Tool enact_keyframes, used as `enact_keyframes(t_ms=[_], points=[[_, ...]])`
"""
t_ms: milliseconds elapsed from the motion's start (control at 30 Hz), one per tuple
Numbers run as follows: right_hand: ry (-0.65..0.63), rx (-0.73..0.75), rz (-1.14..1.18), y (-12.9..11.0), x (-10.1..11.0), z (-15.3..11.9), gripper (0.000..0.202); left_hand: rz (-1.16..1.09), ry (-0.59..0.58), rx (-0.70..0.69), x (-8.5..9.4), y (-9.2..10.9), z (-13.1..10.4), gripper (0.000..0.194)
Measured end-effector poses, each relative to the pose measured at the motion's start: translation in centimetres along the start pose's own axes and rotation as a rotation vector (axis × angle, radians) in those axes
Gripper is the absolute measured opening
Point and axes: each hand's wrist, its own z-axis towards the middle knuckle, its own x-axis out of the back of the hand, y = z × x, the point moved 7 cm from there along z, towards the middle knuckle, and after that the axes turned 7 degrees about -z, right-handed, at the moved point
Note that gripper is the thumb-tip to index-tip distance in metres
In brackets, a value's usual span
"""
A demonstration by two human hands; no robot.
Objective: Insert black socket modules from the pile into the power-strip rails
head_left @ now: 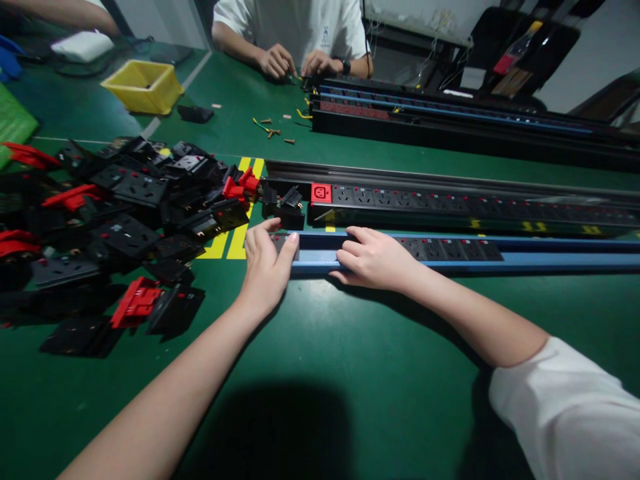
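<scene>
A long blue metal channel (320,256) lies across the table in front of me. At its left end my left hand (265,267) is closed on a black socket module (286,244), thumb on its right edge, the module partly hidden by the fingers. My right hand (375,259) grips the channel further right, fingers curled across its width. Between the two hands a stretch of the channel is unfilled. To the right of my right hand a row of black socket modules (453,249) with small red marks sits in the channel.
Loose black and red socket modules (133,240) are heaped at the left. Behind the blue channel lies a black power strip (400,197) with a red socket (321,193). Across the table a person's hands (297,63) work near more strips, screws (273,132) and a yellow bin (143,87).
</scene>
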Motion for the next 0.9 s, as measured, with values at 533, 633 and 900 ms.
enact_keyframes(t_ms=[533,633,900], points=[[-0.005,-0.061,0.245,1.3,0.6,0.0,0.030,-0.218,-0.028,0.023,-0.4,-0.6,0.1,0.048],[-0.023,-0.169,0.421,2.4,0.8,-0.2,0.041,-0.216,-0.090,-0.017,-1.0,-0.1,0.0,0.051],[0.005,-0.235,0.661,3.3,0.4,-0.1,0.067,-0.128,-0.161,-0.079,-1.1,0.4,-0.1,0.066]])
